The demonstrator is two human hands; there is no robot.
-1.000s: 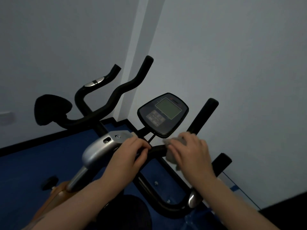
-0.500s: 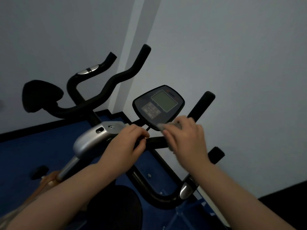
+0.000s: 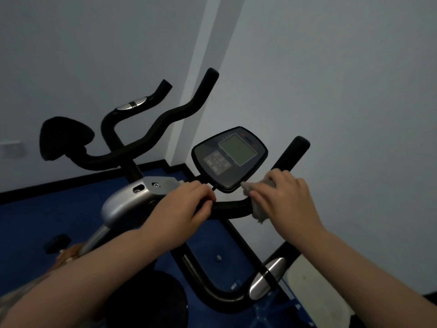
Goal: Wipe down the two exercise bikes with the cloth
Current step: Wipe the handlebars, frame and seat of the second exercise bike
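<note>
Cloth (image 3: 256,210) wraps the handlebar (image 3: 230,207) under the gripping right hand (image 3: 282,200), at three o'clock from the left hand (image 3: 189,204) clenching the bar; steady there, slide firmly toward one o'clock.

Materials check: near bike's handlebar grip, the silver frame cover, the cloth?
Handlebar grip: matte black, no glare, likely foam or rubber sleeve. Silver frame cover: smooth, soft sheen, painted plastic or metal, cannot tell which. Cloth: pale, limp, frayed-looking edge, woven fabric, under right hand.

Console (image 3: 229,157) above handlebar (image 3: 230,207), between hands.
</note>
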